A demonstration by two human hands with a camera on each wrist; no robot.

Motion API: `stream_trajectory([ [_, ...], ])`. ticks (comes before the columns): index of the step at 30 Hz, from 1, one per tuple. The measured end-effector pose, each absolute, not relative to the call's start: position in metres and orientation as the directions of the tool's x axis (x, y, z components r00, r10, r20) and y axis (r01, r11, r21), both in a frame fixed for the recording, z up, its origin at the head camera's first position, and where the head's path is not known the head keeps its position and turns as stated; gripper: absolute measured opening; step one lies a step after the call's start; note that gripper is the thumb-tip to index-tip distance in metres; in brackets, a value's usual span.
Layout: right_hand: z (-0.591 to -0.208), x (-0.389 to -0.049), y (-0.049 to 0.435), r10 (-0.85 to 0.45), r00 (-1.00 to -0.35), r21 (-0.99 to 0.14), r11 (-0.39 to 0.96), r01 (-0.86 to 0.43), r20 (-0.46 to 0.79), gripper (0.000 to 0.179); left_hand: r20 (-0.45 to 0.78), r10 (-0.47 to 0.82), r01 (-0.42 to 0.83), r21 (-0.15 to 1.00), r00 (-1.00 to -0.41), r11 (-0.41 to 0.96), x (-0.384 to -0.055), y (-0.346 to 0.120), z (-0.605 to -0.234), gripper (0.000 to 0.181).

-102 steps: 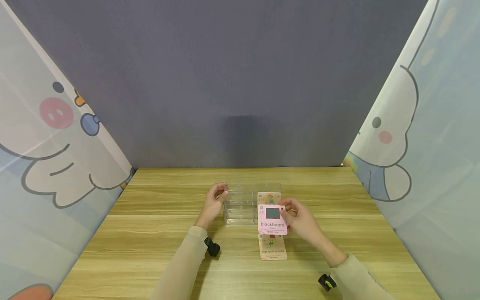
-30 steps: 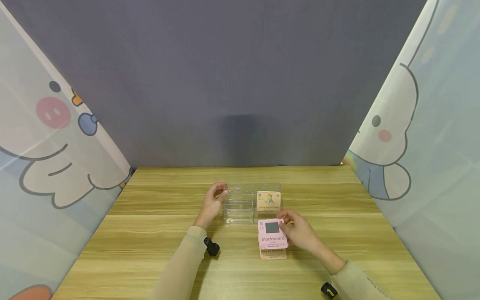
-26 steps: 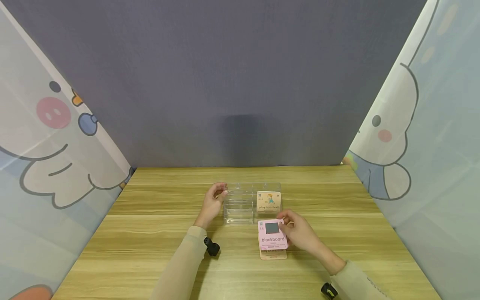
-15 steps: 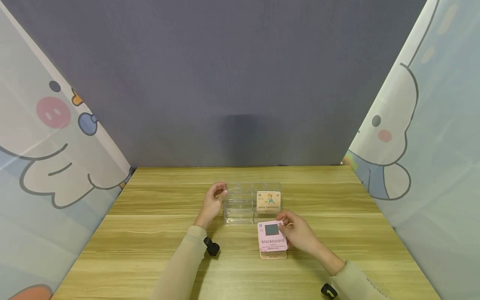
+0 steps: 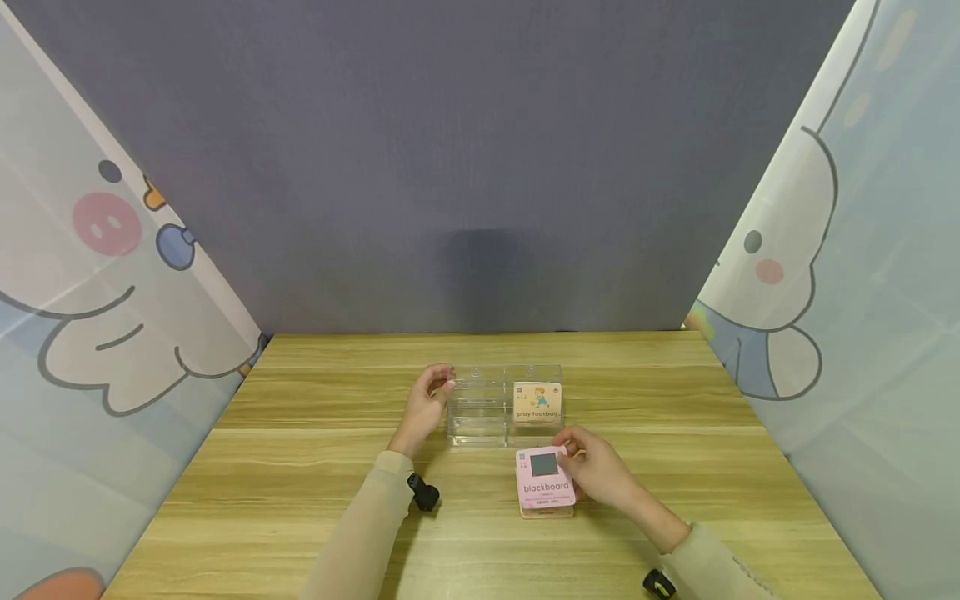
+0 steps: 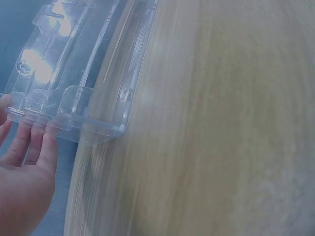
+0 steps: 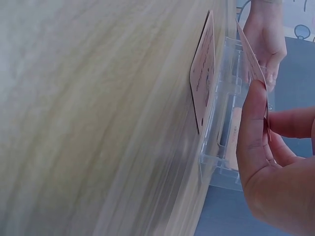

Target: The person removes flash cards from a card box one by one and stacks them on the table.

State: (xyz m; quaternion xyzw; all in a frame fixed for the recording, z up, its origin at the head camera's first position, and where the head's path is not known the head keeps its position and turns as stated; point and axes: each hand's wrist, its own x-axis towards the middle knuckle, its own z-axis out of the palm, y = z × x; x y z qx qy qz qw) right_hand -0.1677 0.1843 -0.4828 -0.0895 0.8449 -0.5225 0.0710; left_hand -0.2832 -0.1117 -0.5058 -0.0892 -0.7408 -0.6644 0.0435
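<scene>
My left hand (image 5: 424,408) grips the left end of a clear plastic card rack (image 5: 478,425); in the left wrist view its fingers curl at the rack's side (image 6: 74,103). Between thumb and fingers, my right hand (image 5: 596,471) pinches a pink flashcard (image 5: 546,492) reading "blackboard". Held in front of the rack, that card overlaps a beige flashcard (image 5: 547,513), of which only the lower edge shows in the head view. The right wrist view shows the beige card (image 7: 203,73) lying on the table, apart from the pinched one. A "play football" flashcard (image 5: 537,403) sits in the rack's right column.
The wood-grain table (image 5: 315,500) runs back to a dark grey fabric wall (image 5: 480,167). Cartoon-print curtains (image 5: 120,333) hang on both sides. Each wrist wears a small black camera (image 5: 424,493).
My right hand has drawn the blackboard card down from the rack's lower right toward the table's front, uncovering the football card and covering most of the beige card. The left hand has stayed put.
</scene>
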Motion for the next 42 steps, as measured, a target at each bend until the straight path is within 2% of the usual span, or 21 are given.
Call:
stream_trajectory([
  [26, -0.492, -0.166, 0.182, -0.264, -0.963, -0.881, 0.466, -0.081, -0.051, 0.019, 0.196, 0.049, 0.2, 0.974, -0.979, 0.103, -0.285, -0.111, -0.512, 0.029],
  [32, -0.493, -0.165, 0.181, -0.262, -0.964, -0.872, 0.481, -0.089, -0.046, 0.018, 0.232, 0.053, 0.237, 0.966, -0.971, 0.108, -0.285, -0.111, -0.513, 0.029],
  [42, -0.496, -0.168, 0.179, -0.222, -0.974, -0.696, 0.693, -0.19, 0.045, 0.02, 0.224, 0.055, 0.228, 0.968, -0.973, 0.105, -0.286, -0.112, -0.514, 0.029],
])
